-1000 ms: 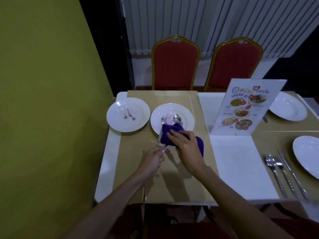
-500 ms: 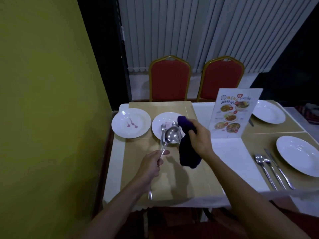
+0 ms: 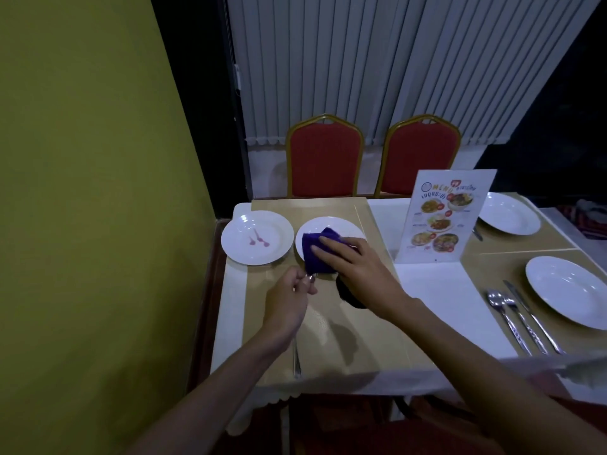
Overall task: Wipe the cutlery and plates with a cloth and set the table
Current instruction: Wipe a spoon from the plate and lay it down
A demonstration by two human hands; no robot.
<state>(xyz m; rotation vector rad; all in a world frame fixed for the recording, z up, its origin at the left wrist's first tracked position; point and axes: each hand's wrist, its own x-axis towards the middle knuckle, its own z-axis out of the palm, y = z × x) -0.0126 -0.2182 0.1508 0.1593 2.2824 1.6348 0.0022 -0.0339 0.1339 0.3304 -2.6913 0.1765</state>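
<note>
Half a second ago the cloth (image 3: 317, 254) hung loose from the right hand (image 3: 358, 267) and the spoon's (image 3: 309, 277) bowl was bare. Now the purple cloth is folded over that bowl, so only a short bit of metal shows by the left hand's (image 3: 289, 300) fingertips.

The left hand pinches the handle between curled fingers and thumb. The right hand's fingers lie along the top of the cloth and clamp it round the spoon. Its thumb is hidden, and a dark tail of cloth hangs beneath the palm.

All this is held just above a white plate (image 3: 341, 224) at 12 o'clock from the hands. A second plate (image 3: 243, 251) with pink smears sits at 10 o'clock. Both are on a tan placemat (image 3: 361, 339). Another piece of cutlery (image 3: 296, 359) lies on the mat under the left wrist, at 6 o'clock.

A standing menu card (image 3: 443, 218) is at 2 o'clock. Two more plates (image 3: 508, 217) (image 3: 568, 290) and a set of cutlery (image 3: 519, 320) lie at 3 o'clock. Two red chairs (image 3: 323, 159) stand beyond the table's far edge.
</note>
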